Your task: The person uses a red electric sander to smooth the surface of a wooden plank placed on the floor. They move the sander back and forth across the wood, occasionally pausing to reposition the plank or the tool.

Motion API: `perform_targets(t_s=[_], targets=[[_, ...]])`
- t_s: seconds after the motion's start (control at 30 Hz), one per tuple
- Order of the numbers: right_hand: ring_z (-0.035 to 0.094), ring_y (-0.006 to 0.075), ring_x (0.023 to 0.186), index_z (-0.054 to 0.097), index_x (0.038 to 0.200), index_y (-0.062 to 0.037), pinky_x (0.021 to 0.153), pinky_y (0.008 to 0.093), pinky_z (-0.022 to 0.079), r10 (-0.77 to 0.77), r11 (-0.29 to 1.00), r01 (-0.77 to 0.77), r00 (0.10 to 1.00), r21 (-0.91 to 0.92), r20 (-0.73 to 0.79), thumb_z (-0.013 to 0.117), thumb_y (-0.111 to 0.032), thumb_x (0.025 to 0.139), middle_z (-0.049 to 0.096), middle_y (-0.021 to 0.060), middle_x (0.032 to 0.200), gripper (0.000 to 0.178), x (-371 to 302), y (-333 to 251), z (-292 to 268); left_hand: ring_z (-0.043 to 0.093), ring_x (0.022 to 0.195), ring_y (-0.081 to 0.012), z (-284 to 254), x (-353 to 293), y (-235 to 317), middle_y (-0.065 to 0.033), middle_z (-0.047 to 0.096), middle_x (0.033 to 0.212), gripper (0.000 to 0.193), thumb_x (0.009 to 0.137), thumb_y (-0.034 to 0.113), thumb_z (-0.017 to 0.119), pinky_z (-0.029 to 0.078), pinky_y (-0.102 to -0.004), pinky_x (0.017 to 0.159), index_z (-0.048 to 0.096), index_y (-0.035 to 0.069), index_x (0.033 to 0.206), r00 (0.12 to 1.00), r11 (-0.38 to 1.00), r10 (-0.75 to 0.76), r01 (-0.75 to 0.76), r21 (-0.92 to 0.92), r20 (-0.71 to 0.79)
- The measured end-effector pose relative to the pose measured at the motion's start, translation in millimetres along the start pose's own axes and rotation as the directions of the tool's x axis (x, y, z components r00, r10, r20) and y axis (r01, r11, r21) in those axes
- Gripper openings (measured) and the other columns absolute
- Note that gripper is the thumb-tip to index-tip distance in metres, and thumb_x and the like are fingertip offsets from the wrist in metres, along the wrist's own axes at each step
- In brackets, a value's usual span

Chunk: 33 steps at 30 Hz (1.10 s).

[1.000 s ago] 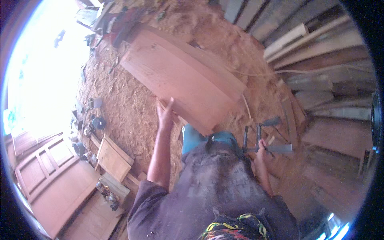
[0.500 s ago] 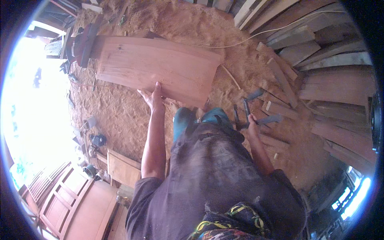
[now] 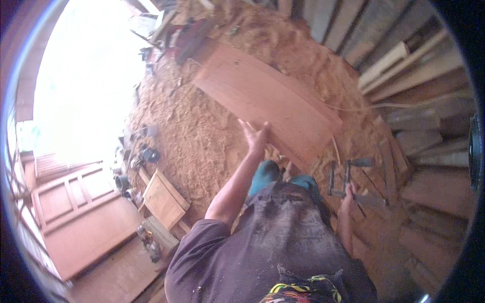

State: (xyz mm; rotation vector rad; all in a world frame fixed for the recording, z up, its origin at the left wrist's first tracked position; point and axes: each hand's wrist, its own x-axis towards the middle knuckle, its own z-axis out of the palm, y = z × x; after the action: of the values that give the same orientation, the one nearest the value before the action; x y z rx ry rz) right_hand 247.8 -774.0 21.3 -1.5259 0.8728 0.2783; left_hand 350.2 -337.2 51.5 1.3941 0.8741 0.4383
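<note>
**Reddish wooden panel [image 3: 270, 98] touched by the left hand [image 3: 256, 139], dark clamp-like tool [image 3: 360, 162] held in the right hand [image 3: 348, 197]**

The panel is seen from above, over a floor [image 3: 172, 108] covered in sawdust, just beyond the knees of the teal trousers [image 3: 263, 178]; what it is carried by cannot be told. Its long axis is slanted from far left to near right, with the nearest corner brought close to the knees. The left hand is placed at the middle of the near long edge, so the panel lies ahead and to the right of its fingers. These are spread wide, the thumb laid over the edge; whether the fingertips are hooked beneath cannot be told.

The right hand is farther away, set to the right of the panel's near right corner and apart from it. Its fingers are closed around the tool, whose bars are pointed several ways.

The far left end of the panel is met by a dark, blurred object [image 3: 194, 45]. Stacked planks [image 3: 411, 123] are seen at right; at left, a panelled wooden door [image 3: 88, 230] and a pale wooden board [image 3: 162, 202].
</note>
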Motion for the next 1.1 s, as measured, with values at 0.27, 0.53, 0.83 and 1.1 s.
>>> perform_targets(t_s=[0.27, 0.53, 0.83, 1.1], targets=[[0.054, 0.0204, 0.136, 0.061, 0.157, -0.0172, 0.11, 0.0452, 0.039, -0.023, 0.999, 0.022, 0.999, 0.029, 0.04, 0.069, -0.051, 0.106, 0.061, 0.0002, 0.153, 0.062, 20, -16, -10, 0.047, 0.148, -0.0347, 16, 8, -11, -0.0251, 0.036, 0.167, 0.124, 0.091, 0.013, 0.085, 0.045, -0.0427, 0.121, -0.005, 0.0, 0.174, 0.998, 0.991, 0.046, -0.042, 0.125, -0.03], [0.058, 0.0263, 0.139, 0.067, 0.147, -0.0012, 0.123, 0.04, 0.038, -0.201, 0.958, 0.214, 0.976, -0.19, 0.089, 0.064, -0.043, 0.112, 0.067, 0.012, 0.147, 0.055, -41, -82, -3, 0.054, 0.14, -0.0372, -19, -16, 40, -0.0263, 0.044, 0.162, 0.119, 0.091, 0.032, 0.089, 0.048, -0.0475, 0.115, 0.009, 0.002, 0.173, 0.942, 0.957, -0.268, 0.235, 0.172, 0.201], [0.062, 0.0198, 0.13, 0.07, 0.143, 0.0019, 0.115, 0.0364, 0.045, -0.276, 0.923, 0.323, 0.935, -0.21, 0.222, 0.064, -0.034, 0.113, 0.072, 0.0099, 0.139, 0.047, -76, -126, 29, 0.057, 0.133, -0.0457, 62, -35, 90, -0.0252, 0.055, 0.136, 0.094, 0.084, 0.04, 0.091, 0.051, -0.0543, 0.107, 0.043, 0.007, 0.157, 0.814, 0.548, 0.174, -0.547, 0.633, 0.554], [0.065, 0.0223, 0.127, 0.072, 0.139, -0.0002, 0.113, 0.0379, 0.047, -0.382, 0.878, 0.445, 0.873, -0.175, 0.302, 0.065, -0.037, 0.112, 0.074, 0.0117, 0.136, 0.046, -45, -140, 72, 0.045, 0.145, -0.043, 99, -33, 63, -0.0193, 0.048, 0.156, 0.094, 0.085, 0.044, 0.089, 0.039, -0.0586, 0.118, 0.044, 0.014, 0.162, 0.623, 0.374, 0.246, -0.768, 0.521, 0.743]])
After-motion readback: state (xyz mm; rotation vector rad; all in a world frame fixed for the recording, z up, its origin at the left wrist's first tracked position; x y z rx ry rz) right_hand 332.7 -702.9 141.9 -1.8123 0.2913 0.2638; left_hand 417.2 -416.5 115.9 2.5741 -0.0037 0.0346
